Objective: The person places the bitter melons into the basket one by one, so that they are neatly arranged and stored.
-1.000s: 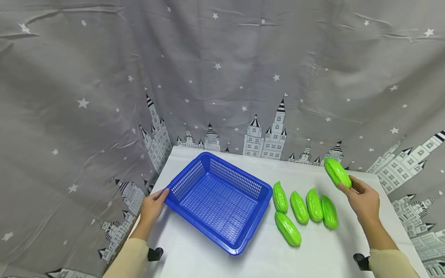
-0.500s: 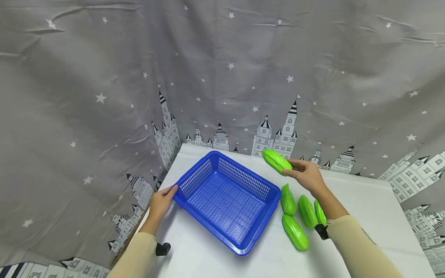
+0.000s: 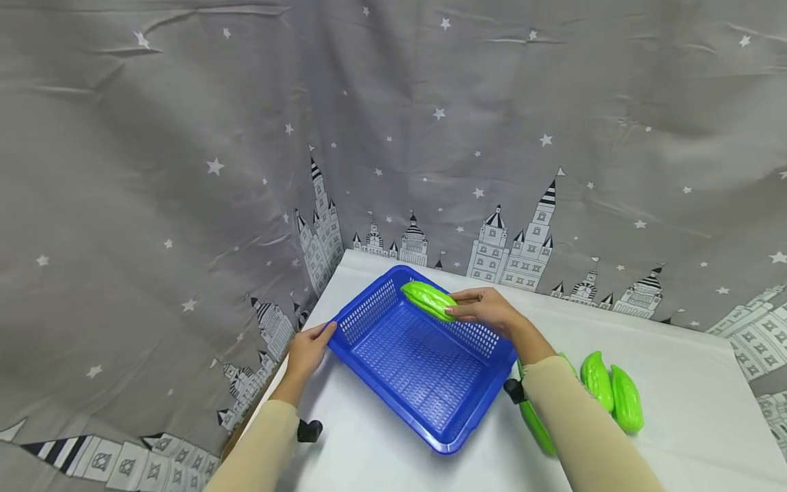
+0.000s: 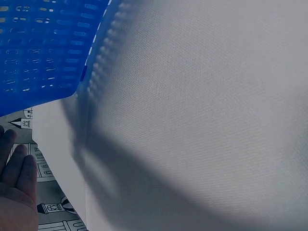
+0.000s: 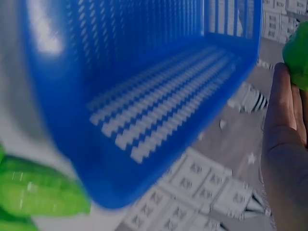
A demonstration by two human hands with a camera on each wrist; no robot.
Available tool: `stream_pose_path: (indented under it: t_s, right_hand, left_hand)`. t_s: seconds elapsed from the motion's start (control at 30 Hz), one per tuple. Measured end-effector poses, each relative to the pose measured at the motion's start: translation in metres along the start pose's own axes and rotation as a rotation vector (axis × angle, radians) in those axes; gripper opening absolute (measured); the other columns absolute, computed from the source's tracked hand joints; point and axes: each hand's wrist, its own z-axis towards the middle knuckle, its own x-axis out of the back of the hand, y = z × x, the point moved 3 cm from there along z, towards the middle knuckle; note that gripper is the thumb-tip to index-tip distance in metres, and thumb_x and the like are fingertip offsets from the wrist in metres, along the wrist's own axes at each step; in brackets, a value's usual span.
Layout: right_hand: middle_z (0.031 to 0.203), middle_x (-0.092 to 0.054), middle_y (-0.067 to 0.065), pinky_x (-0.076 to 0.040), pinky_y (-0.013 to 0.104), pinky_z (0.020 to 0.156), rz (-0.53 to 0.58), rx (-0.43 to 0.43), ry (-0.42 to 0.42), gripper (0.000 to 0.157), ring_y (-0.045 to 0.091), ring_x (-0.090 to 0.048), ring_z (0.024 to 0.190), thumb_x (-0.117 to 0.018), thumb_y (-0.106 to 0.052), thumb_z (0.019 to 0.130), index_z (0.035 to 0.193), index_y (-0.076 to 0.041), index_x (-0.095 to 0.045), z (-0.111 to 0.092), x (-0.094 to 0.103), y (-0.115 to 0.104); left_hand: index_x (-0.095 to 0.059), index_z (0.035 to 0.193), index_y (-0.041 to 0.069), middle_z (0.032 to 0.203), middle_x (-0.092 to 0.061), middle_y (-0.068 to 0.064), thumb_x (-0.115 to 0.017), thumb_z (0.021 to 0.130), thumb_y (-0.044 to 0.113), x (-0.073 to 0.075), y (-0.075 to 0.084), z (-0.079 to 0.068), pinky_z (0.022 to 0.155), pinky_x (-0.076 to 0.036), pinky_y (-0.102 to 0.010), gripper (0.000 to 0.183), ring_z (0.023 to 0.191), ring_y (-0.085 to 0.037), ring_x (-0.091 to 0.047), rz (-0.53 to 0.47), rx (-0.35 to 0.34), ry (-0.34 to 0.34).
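A blue plastic basket [image 3: 412, 362] with perforated walls sits at an angle on the white table, nothing lying in it. My left hand [image 3: 307, 352] holds its left corner, thumb on the rim; the left wrist view shows the fingers [image 4: 19, 168] below the basket's edge. Over the basket's back part, my right hand [image 3: 488, 311] grips one end of a bright green bitter melon [image 3: 427, 301], held above the basket floor. More bitter melons [image 3: 596, 383] lie on the table right of the basket, some partly hidden by my right forearm.
The white-covered table [image 3: 688, 383] extends right of the melons. A grey curtain [image 3: 393, 164] printed with stars and castles hangs behind and to the left. Small black wrist cameras [image 3: 309, 430] hang under both sleeves.
My right hand has carried the bitter melon leftward from the table's right side to above the basket. My left hand has kept hold of the basket corner. The head view has turned right-to-left.
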Motion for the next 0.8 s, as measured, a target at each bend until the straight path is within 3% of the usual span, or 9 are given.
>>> stream_pose_path:
  t_s: [0.17,0.4,0.67,0.8]
  right_hand:
    - [0.119,-0.067,0.019,-0.056,0.038,0.092,0.059,-0.037,-0.036,0.046,0.025,-0.069,0.102,-0.077,-0.006,0.089,0.129,0.010,-0.061,0.021,-0.027,0.007]
    - [0.111,-0.070,0.015,-0.057,0.038,0.090,0.007,-0.109,-0.055,0.039,0.024,-0.070,0.096,-0.080,-0.005,0.086,0.122,0.005,-0.068,0.041,-0.068,0.025]
    - [0.102,-0.071,0.008,-0.057,0.040,0.088,-0.266,-0.144,0.008,0.040,0.021,-0.068,0.092,-0.087,-0.018,0.081,0.114,0.000,-0.073,0.049,-0.118,0.046]
    - [0.098,-0.070,0.005,-0.056,0.040,0.088,-0.407,-0.154,0.040,0.044,0.021,-0.065,0.092,-0.088,-0.025,0.079,0.113,-0.002,-0.073,0.053,-0.134,0.054]
  left_hand:
    - [-0.068,0.127,0.000,0.124,-0.066,-0.020,-0.065,0.097,0.047,-0.005,0.000,0.000,0.110,-0.038,-0.053,0.056,0.129,-0.041,-0.053,-0.020,0.002,0.014]
    - [-0.069,0.126,0.001,0.122,-0.068,-0.019,-0.066,0.096,0.047,-0.010,0.002,0.000,0.109,-0.039,-0.053,0.055,0.127,-0.040,-0.055,-0.024,0.013,0.014]
    - [-0.070,0.125,0.003,0.119,-0.070,-0.018,-0.067,0.095,0.047,-0.005,-0.002,-0.001,0.108,-0.040,-0.054,0.054,0.126,-0.039,-0.056,-0.018,0.022,0.045]
    - [-0.070,0.125,0.003,0.119,-0.070,-0.017,-0.067,0.095,0.049,-0.002,-0.005,-0.001,0.109,-0.040,-0.053,0.055,0.127,-0.039,-0.056,-0.027,0.019,0.054]
